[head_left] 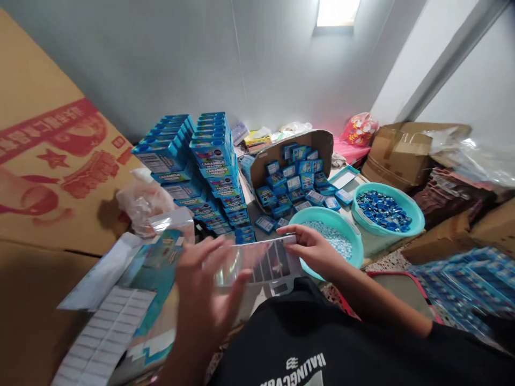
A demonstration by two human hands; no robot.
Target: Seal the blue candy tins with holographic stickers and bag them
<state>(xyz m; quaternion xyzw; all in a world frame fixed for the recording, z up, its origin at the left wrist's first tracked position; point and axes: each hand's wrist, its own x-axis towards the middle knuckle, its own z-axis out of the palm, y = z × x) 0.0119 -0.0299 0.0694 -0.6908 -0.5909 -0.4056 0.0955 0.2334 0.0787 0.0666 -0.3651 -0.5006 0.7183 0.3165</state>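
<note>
Both hands hold a clear plastic sleeve (261,260) stretched flat between them, just above my lap. My left hand (205,292) is blurred, its fingers spread along the sleeve's left end. My right hand (311,249) pinches the sleeve's right end with thumb and fingers. Behind the right hand sits a teal bowl (354,244) of small pale pieces. To the left of my left hand lie sheets of white labels (107,332) and flat printed blue packaging (159,268).
Two tall stacks of blue boxes (205,166) stand ahead. A cardboard tray (322,142) holds several small blue boxes. A second teal bowl (414,214) holds dark blue pieces. Large cardboard cartons (44,161) rise on the left; brown boxes (402,153) and blue packets (475,279) on the right.
</note>
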